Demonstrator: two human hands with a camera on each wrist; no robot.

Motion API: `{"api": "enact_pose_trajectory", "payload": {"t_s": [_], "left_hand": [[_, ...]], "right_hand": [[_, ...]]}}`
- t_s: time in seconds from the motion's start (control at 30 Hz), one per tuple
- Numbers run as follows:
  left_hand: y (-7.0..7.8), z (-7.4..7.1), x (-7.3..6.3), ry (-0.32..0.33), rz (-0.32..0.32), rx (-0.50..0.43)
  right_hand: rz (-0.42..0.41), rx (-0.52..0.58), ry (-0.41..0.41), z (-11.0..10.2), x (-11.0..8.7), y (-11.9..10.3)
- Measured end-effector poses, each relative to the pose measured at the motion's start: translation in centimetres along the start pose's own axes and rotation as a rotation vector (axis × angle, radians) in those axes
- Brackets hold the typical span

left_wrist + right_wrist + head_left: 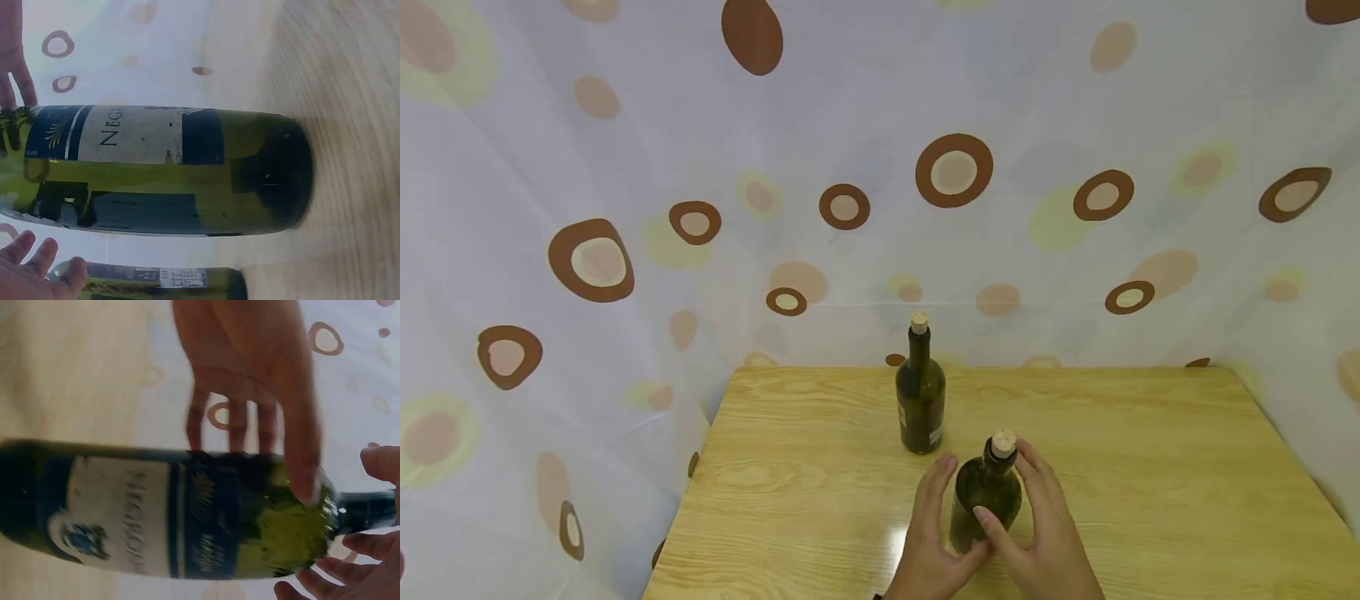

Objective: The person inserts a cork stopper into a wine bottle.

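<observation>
A corked dark green wine bottle (987,492) stands on the table between my two hands. Its label (128,134) faces the wrist cameras. My left hand (931,533) is at the bottle's left side, fingers extended and thumb in front of the glass. In the left wrist view these fingers (72,275) show a gap from the bottle. On the other side, my right hand (1051,525) has fingers reaching along the shoulder and neck, with its thumb across the front. Neither hand visibly grips it; exact contact is unclear. The cork (1003,442) sits in the neck.
A second corked wine bottle (920,400) stands upright farther back and slightly left. Both bottles are on a light wood-grain table (790,500). A white curtain with brown and beige spots (880,267) hangs behind the table and along its sides.
</observation>
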State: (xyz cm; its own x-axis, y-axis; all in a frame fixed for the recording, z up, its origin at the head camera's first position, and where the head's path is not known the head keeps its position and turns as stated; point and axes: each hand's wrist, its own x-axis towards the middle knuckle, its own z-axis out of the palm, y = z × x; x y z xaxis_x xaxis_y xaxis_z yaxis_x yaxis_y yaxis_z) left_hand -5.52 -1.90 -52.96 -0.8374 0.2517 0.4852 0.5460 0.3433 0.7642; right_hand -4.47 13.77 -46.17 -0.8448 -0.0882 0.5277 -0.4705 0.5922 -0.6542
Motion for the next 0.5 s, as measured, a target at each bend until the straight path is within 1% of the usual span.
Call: {"api": "enact_pose_trajectory", "payload": {"t_s": [0.07, 0.1, 0.13, 0.2, 0.3, 0.37, 0.43, 0.5], "left_hand": [[0.0, 0.2, 0.3, 0.016, 0.068, 0.014], [0.1, 0.3, 0.5, 0.018, 0.091, 0.015], [0.1, 0.4, 0.6, 0.016, 0.093, 0.006], [0.3, 0.5, 0.7, 0.013, 0.077, -0.018], [0.5, 0.6, 0.8, 0.023, 0.047, -0.038], [0.4, 0.7, 1.0, 0.030, 0.040, -0.040], [0.3, 0.9, 1.2, 0.033, 0.044, -0.044], [0.0, 1.2, 1.6, 0.042, 0.073, -0.026]], "right_hand": [[-0.012, -0.028, 0.003, 0.7, -0.4, 0.2], [-0.031, -0.039, 0.014, 1.1, -0.6, 0.3], [-0.053, -0.051, 0.028, 1.4, -0.8, 0.5], [-0.085, -0.060, 0.055, 2.0, -1.1, 0.8], [-0.084, -0.067, 0.079, 2.5, -1.4, 1.1], [-0.076, -0.065, 0.088, 2.7, -1.5, 1.3], [-0.066, -0.061, 0.093, 2.8, -1.4, 1.4], [-0.065, -0.046, 0.093, 2.8, -1.1, 1.7]]}}
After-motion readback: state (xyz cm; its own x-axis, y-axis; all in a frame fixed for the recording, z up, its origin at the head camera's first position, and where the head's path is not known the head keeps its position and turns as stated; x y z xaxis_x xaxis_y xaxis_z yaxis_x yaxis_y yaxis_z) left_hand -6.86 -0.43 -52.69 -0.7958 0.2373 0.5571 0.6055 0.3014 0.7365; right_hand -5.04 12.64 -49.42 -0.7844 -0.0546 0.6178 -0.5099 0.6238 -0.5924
